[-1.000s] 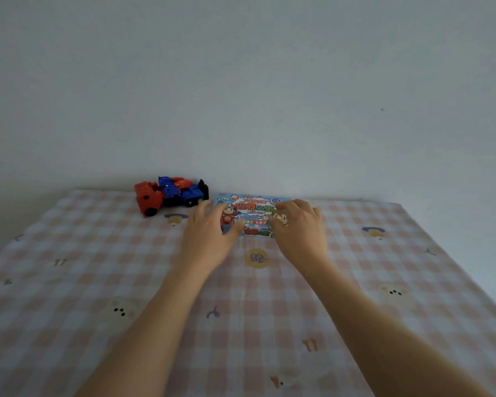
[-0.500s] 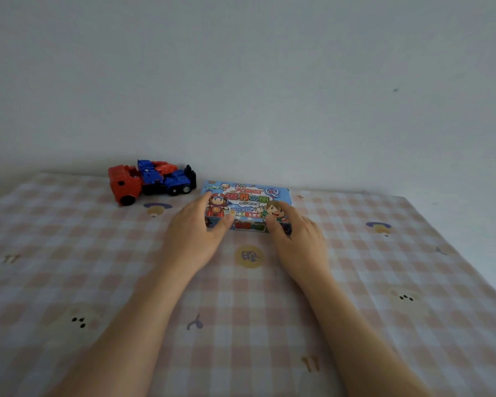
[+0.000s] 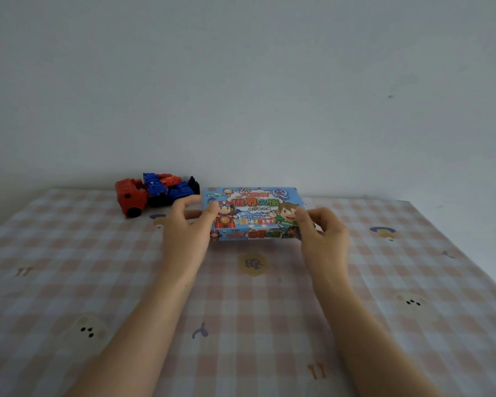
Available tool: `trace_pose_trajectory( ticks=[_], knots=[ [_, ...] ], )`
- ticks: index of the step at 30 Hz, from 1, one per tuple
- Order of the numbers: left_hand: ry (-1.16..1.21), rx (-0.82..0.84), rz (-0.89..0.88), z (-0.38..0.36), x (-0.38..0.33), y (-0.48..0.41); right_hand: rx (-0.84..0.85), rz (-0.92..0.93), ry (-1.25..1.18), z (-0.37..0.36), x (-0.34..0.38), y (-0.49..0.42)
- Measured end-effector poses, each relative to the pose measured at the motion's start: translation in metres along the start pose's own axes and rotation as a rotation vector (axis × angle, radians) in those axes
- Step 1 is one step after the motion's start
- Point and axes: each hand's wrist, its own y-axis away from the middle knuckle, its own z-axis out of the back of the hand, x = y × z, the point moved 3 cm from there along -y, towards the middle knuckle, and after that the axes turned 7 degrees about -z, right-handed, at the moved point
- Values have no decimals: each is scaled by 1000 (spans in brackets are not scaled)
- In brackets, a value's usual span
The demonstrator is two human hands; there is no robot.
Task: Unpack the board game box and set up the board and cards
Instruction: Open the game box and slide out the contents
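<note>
- We're starting close in: both forearms are reaching out over the checked cloth [image 3: 241, 325], and the box is still sealed, so we're judging this as the very first step, getting hold of it.
- The left hand [image 3: 188, 224] is gripping the left end of the board game box [image 3: 255, 213], thumb on the lid and fingers curling round the end.
- The right hand [image 3: 324, 236] is mirroring it on the right end, thumb pressing the lid's near corner and fingers wrapping the side.
- The box is sitting mid-cloth towards the far edge. We cannot tell whether it is coming off the cloth yet.
- Half a second ago the hands were lying flatter over the near corners. Now they're clamping the ends, and the box is looking a touch nearer.
- Next, we're thinking, the box needs drawing in and the lid easing off, keeping it level.
- Further back, the toy truck [image 3: 155, 196] is parked just beside the box's left end, as before.
</note>
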Motion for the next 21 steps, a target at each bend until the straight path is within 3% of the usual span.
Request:
trace_pose_trajectory(
  ticks=[5, 10, 21],
  knots=[
    [47, 48, 25, 0, -4, 3, 5, 4, -81, 7, 7, 3],
    [118, 132, 70, 0, -2, 4, 62, -106, -246, 9, 8, 1],
    [237, 89, 89, 6, -7, 6, 229, -191, -290, 13, 11, 3]
  ],
)
